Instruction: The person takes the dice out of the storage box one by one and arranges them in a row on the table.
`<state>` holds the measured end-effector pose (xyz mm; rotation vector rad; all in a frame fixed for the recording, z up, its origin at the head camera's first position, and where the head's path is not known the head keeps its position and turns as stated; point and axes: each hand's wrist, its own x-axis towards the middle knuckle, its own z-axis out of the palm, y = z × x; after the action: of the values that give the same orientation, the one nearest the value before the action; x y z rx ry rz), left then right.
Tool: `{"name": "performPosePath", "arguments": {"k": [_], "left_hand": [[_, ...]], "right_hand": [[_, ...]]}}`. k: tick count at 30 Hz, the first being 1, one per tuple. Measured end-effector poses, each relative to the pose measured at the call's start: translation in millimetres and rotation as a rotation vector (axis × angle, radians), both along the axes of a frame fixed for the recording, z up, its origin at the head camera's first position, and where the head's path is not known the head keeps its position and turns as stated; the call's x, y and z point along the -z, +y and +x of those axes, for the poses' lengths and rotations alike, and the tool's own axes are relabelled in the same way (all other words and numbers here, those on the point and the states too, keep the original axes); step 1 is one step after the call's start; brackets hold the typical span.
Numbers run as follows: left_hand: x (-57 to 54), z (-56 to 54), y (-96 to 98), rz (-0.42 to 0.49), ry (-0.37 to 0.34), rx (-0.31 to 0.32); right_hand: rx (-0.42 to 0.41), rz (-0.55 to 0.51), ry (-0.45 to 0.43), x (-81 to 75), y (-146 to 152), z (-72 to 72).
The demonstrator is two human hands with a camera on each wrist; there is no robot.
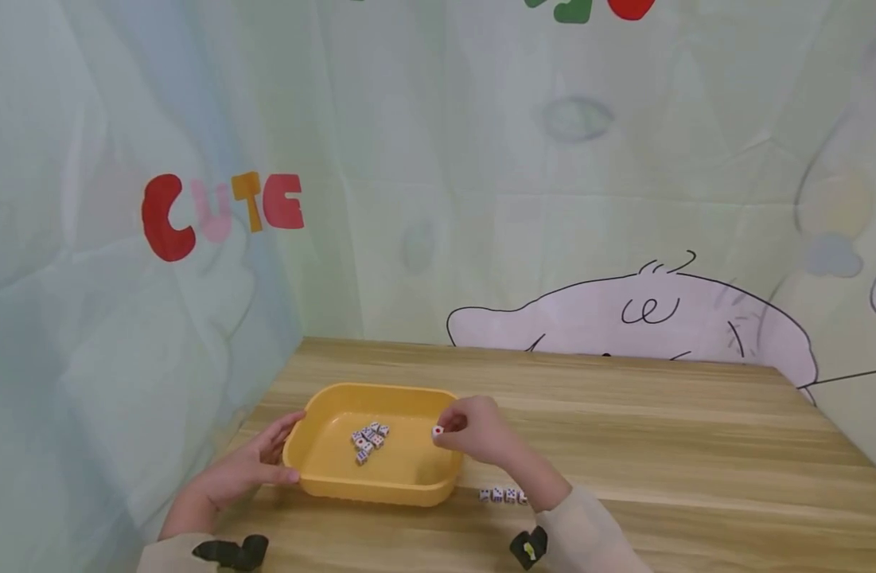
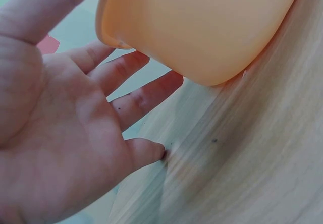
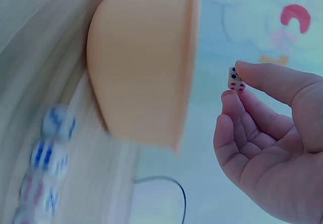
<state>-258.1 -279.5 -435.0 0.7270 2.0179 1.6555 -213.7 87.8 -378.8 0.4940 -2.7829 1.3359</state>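
A yellow plastic tray [image 1: 380,491] stands on the wooden table, with several white dice [image 1: 367,441] in a loose cluster on its floor, left of the middle. My left hand [image 1: 240,465] is at the tray's left end, thumb near the front corner and fingers spread toward the back. In the left wrist view, fairly straight fingertips [image 2: 174,77] meet the tray's outer wall. Above the tray's right side, my right hand [image 1: 476,430] pinches one die [image 3: 235,79] between thumb and fingertips. That die shows red and dark pips.
Several more dice [image 1: 498,495] stand in a row on the table [image 1: 659,446], right of the tray's front corner; the right forearm partly hides the row's end. A printed cloth backdrop [image 1: 552,183] rises behind and to the left of the table.
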Motion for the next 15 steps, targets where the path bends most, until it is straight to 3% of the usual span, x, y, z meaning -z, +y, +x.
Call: {"name": "performPosePath", "arguments": {"k": [9,15], "left_hand": [[0.6,0.0,0.8,-0.009,-0.003,-0.022],[2.0,-1.4,-0.2,-0.003,0.009,-0.011]], "right_hand": [[0.041,0.016,0.003,-2.0,57,25.0],[0.039,0.013,-0.005,8.0,86,34.7]]}}
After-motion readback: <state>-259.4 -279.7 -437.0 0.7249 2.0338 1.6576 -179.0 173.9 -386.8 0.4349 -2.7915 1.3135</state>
